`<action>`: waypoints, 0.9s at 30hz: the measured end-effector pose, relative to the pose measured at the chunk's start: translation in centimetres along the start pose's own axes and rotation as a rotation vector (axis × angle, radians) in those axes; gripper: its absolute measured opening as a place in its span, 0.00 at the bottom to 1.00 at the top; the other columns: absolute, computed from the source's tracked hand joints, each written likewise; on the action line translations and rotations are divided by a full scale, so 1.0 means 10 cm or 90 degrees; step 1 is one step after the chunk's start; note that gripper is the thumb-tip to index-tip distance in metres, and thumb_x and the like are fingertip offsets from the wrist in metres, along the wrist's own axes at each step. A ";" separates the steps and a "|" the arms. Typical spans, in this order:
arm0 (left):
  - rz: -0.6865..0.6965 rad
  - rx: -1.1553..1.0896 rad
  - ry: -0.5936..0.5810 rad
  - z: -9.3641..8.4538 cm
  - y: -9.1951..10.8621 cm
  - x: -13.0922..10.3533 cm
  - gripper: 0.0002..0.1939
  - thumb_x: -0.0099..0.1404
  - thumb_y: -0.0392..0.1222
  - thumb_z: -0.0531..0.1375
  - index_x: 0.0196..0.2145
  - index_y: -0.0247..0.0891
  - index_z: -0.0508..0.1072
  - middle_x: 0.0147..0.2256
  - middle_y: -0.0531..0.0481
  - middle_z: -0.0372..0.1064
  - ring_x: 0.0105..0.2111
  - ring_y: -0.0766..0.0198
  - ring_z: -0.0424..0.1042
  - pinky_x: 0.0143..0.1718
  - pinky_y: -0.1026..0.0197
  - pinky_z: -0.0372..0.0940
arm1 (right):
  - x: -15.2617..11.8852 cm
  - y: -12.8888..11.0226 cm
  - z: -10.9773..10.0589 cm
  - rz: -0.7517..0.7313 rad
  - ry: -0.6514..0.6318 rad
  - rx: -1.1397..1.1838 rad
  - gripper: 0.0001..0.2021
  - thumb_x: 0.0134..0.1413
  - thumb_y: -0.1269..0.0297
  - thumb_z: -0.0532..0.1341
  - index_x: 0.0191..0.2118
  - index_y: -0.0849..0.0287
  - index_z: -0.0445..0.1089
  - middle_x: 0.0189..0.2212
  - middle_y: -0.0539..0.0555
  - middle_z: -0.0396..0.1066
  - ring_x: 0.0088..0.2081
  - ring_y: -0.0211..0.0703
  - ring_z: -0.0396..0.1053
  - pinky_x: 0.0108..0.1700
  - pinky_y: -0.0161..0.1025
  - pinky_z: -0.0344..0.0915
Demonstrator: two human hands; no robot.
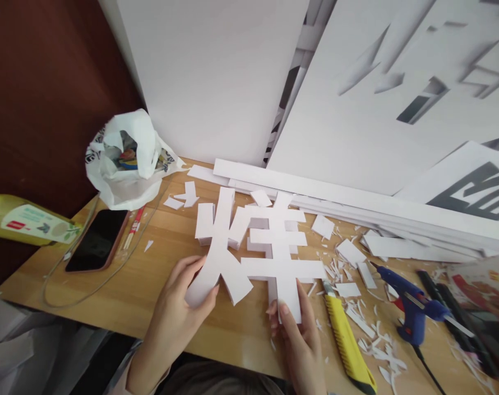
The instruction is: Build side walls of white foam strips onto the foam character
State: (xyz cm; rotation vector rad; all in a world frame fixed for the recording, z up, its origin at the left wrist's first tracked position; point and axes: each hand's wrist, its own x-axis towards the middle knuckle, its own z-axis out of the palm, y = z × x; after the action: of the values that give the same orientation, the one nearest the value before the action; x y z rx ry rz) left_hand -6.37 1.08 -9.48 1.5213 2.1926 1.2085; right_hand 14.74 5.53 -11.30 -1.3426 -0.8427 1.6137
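Both my hands hold a white three-dimensional Chinese character (pixel 282 269), which looks made of foam board or card, with flat faces and deep sides. My left hand (pixel 173 312) is closed around the lower left stroke, thumb on one side and fingers on the other. My right hand (pixel 301 343) grips the bottom of the long upright stroke on the right half, its thumb on the front face. Whether the left and right halves are joined I cannot tell. Just right of my right hand lies a yellow utility knife (pixel 348 340) on the wooden table (pixel 138 285).
A blue glue gun (pixel 414 302) and white offcuts (pixel 350 252) lie to the right. On the left are a phone (pixel 97 241), a cable, a yellow bottle (pixel 27 219) and a white plastic bag (pixel 122 186). Large white boards (pixel 212 82) lean behind, with strips along their foot.
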 end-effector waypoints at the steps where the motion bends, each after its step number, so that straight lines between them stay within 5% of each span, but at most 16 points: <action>1: 0.004 0.002 0.003 0.00 0.00 0.00 0.18 0.64 0.42 0.61 0.52 0.43 0.71 0.50 0.45 0.71 0.49 0.55 0.74 0.50 0.55 0.71 | 0.00 0.00 0.00 0.001 0.007 0.004 0.39 0.54 0.47 0.68 0.68 0.49 0.55 0.29 0.48 0.74 0.27 0.38 0.66 0.30 0.34 0.63; 15: 0.015 0.041 0.028 0.04 0.00 -0.05 0.19 0.67 0.45 0.60 0.55 0.40 0.72 0.53 0.42 0.71 0.51 0.53 0.74 0.51 0.54 0.71 | 0.05 0.22 -0.21 -0.012 -0.011 -0.043 0.39 0.55 0.47 0.68 0.68 0.56 0.57 0.29 0.51 0.76 0.26 0.39 0.67 0.31 0.36 0.65; 27: 0.008 0.078 0.012 0.06 -0.03 -0.09 0.22 0.69 0.47 0.58 0.58 0.41 0.70 0.55 0.41 0.71 0.52 0.52 0.74 0.51 0.52 0.72 | 0.05 0.20 -0.20 -0.035 -0.043 -0.019 0.40 0.56 0.47 0.67 0.69 0.56 0.56 0.24 0.51 0.74 0.25 0.42 0.69 0.28 0.36 0.66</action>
State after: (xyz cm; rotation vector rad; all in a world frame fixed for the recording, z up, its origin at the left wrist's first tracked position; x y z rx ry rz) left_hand -5.84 0.60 -10.32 1.5784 2.3118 1.1148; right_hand 16.26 5.13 -13.65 -1.2805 -0.9392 1.6168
